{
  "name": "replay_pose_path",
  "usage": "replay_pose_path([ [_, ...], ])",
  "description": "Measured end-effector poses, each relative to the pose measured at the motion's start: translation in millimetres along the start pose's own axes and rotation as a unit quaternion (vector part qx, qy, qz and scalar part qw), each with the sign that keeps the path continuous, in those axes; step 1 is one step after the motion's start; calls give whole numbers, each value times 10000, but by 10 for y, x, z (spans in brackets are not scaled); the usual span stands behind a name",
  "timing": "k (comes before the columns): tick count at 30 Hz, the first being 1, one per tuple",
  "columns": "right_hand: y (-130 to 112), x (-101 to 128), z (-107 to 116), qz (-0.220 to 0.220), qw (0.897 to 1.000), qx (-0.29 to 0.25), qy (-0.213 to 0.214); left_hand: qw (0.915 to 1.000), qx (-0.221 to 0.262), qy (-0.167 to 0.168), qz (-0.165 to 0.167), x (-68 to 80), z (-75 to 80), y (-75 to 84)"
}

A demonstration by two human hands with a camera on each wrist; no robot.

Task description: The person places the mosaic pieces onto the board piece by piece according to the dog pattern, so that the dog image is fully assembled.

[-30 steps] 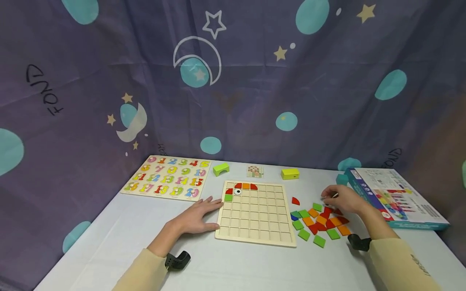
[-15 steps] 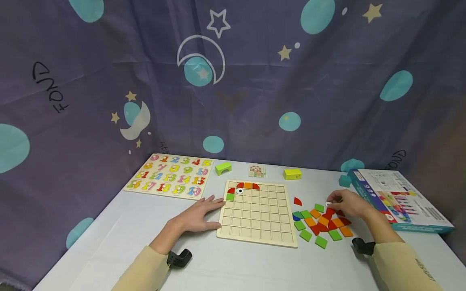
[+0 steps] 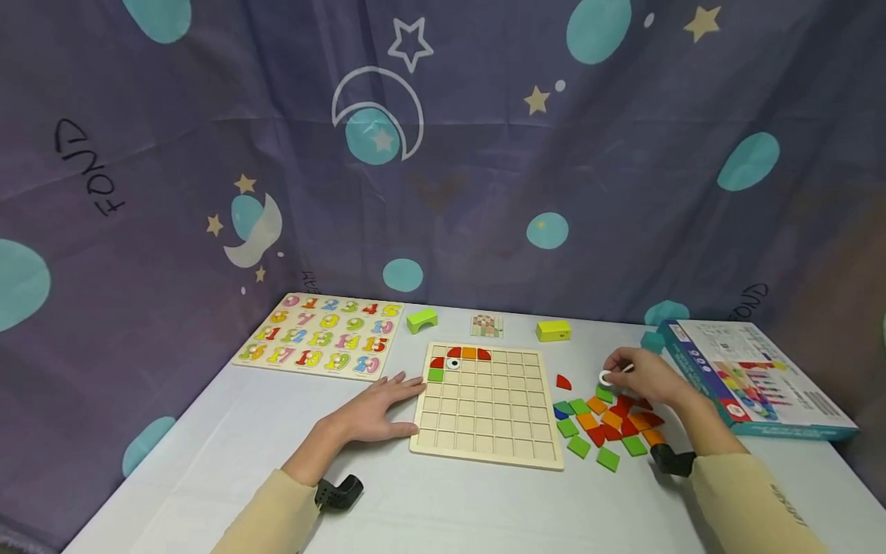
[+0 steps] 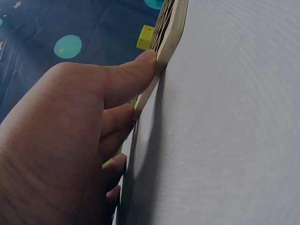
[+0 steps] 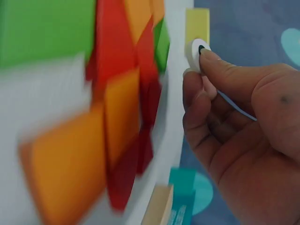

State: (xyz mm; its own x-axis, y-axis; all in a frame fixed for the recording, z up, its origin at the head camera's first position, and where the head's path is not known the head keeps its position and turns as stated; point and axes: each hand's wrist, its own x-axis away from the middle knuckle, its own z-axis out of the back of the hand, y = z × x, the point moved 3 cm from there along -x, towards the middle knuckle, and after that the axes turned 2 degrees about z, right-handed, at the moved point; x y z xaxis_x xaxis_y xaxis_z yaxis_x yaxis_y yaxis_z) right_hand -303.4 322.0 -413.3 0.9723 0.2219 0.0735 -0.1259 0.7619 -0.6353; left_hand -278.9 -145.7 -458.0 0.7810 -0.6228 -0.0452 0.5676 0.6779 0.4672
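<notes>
My right hand (image 3: 647, 375) pinches a round white eye piece (image 5: 196, 54) with a black dot between thumb and fingertips. It is above the far side of a heap of loose tiles, among them a green square tile (image 3: 607, 460) and an orange square tile (image 5: 70, 164). My left hand (image 3: 374, 412) lies with fingers spread at the left edge of the wooden grid board (image 3: 484, 408); in the left wrist view its thumb (image 4: 136, 75) touches the board's rim. Top left on the board sit red quarter-circles, an orange square (image 3: 468, 354), a green square (image 3: 435, 375) and another eye piece (image 3: 453, 364).
A number puzzle board (image 3: 318, 338) lies at back left. Behind the grid board are a green arch block (image 3: 421, 320), a small patterned card (image 3: 487, 325) and a yellow block (image 3: 553, 331). A teal block (image 3: 652, 342) and a flat box (image 3: 754, 377) are at right.
My right hand has lifted the eye piece from the tile heap and moved a little left and away from me. The left hand stays at the board's edge.
</notes>
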Motion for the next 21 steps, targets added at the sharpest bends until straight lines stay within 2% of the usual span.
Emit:
replay_pose_path([
  [6,-281,-194,-199,124,9999,-31,112,10000,31,-12,50,4,-1,-3],
  [14,-710,-494,-536,653,9973,-314,77,10000,-59,9,57,-6,-8,-29],
  [21,-990,-653,-766,989,9940,-465,50,10000,-16,11,16,-1,-3,-21],
])
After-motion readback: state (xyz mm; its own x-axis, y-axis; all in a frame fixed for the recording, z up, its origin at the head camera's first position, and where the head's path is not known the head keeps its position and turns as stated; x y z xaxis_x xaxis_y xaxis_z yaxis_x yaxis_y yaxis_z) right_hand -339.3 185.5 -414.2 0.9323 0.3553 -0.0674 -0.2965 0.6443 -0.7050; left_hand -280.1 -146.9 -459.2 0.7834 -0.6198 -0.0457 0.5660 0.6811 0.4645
